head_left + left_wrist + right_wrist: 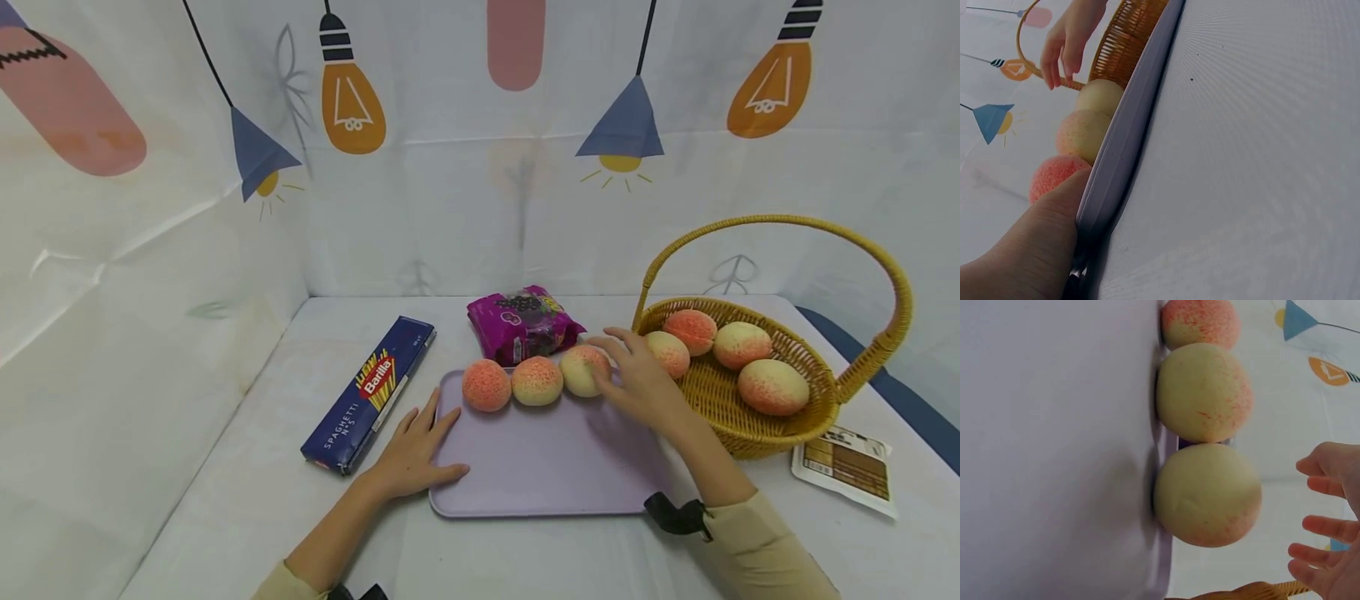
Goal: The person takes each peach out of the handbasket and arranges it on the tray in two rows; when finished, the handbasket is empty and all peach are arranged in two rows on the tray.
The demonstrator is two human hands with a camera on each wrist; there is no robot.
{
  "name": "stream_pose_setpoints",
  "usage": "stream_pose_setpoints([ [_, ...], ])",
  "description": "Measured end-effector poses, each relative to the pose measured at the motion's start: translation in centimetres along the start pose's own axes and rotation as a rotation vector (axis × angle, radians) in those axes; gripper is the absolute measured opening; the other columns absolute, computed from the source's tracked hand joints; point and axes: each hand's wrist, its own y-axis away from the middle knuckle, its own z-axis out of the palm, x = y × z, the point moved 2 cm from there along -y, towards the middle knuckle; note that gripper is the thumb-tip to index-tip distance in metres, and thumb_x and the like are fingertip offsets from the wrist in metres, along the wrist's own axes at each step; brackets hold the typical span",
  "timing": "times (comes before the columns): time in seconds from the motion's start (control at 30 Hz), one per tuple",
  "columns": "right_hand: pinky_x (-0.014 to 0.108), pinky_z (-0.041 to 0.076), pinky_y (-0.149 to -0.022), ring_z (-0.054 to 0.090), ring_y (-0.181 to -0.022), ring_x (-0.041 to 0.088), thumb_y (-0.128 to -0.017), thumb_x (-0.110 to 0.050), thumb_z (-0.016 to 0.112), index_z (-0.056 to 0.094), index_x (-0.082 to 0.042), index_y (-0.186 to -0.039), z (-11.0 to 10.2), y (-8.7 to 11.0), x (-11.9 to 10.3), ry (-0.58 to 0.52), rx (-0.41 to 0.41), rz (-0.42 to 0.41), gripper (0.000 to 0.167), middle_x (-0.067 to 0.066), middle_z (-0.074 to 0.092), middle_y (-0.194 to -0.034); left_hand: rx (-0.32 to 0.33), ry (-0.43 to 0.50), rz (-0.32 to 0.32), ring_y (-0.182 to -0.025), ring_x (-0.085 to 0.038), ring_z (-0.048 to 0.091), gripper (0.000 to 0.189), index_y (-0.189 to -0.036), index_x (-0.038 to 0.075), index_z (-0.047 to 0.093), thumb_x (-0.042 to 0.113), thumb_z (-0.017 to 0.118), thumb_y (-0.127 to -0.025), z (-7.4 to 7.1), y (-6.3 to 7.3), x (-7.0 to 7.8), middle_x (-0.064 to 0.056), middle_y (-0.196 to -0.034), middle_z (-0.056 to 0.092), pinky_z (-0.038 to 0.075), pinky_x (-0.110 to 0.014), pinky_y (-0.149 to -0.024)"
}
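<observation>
Three peaches stand in a row along the far edge of a pale purple tray (540, 467): a red one (487, 385) at left, a mottled one (537, 381) in the middle, and a paler one (581, 372) at right. My left hand (414, 454) rests with spread fingers on the tray's left edge, its thumb over the rim. Beside the pale peach is my right hand (641, 379), fingers apart; the right wrist view shows a gap between them and that peach (1208, 495). To its right, a yellow wicker basket (738, 437) holds several more peaches (772, 387).
A blue spaghetti box (371, 392) lies left of the tray. Behind the peaches sits a shiny purple packet (521, 325). Partly under the basket's right side is a flat brown-and-white packet (847, 467). The basket's tall handle (780, 220) arches over it. A printed cloth backdrop (450, 208) hangs behind.
</observation>
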Motion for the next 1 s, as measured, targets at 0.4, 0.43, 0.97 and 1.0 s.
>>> stream_pose_setpoints([
  [0.4,0.057,0.04,-0.083,0.047,-0.104,0.043,-0.077,-0.003,0.067,0.058,0.003,-0.111,-1.4,0.3,2.1,0.0,0.055,0.046,0.035,0.028,0.049,-0.115,-0.006,0.01,-0.009,-0.137,-0.031,0.011,0.087,-0.143,0.011,0.032,0.064,0.054,-0.077,0.1,0.0,0.0,-0.018,-0.152,0.0,0.007,-0.046,-0.108],
  [0.43,0.057,0.04,-0.083,0.048,-0.104,0.042,-0.078,-0.001,0.066,0.058,0.003,-0.11,-1.6,0.3,2.3,0.001,0.063,0.044,0.034,0.027,0.05,-0.114,-0.011,0.009,-0.015,-0.137,-0.031,0.01,0.088,-0.144,0.012,0.032,0.064,0.053,-0.077,0.1,0.0,0.0,-0.017,-0.152,-0.001,0.006,-0.046,-0.109],
  [0.97,0.057,0.042,-0.078,0.049,-0.099,0.047,-0.083,0.005,0.056,0.061,0.005,-0.102,-2.8,1.3,5.3,0.05,-0.065,0.183,0.019,0.029,0.053,-0.106,-0.013,-0.005,-0.021,-0.137,-0.03,0.011,0.087,-0.144,0.013,0.032,0.065,0.054,-0.077,0.1,0.0,-0.1,-0.016,-0.152,0.0,0.007,-0.045,-0.109],
  [1.0,0.059,0.04,-0.08,0.048,-0.101,0.048,-0.083,0.005,0.057,0.061,0.005,-0.101,-2.8,1.4,5.4,0.053,-0.075,0.185,0.019,0.03,0.053,-0.106,-0.012,-0.007,-0.022,-0.137,-0.03,0.011,0.087,-0.144,0.013,0.032,0.065,0.053,-0.077,0.1,0.0,-0.1,-0.016,-0.152,0.0,0.007,-0.045,-0.109],
])
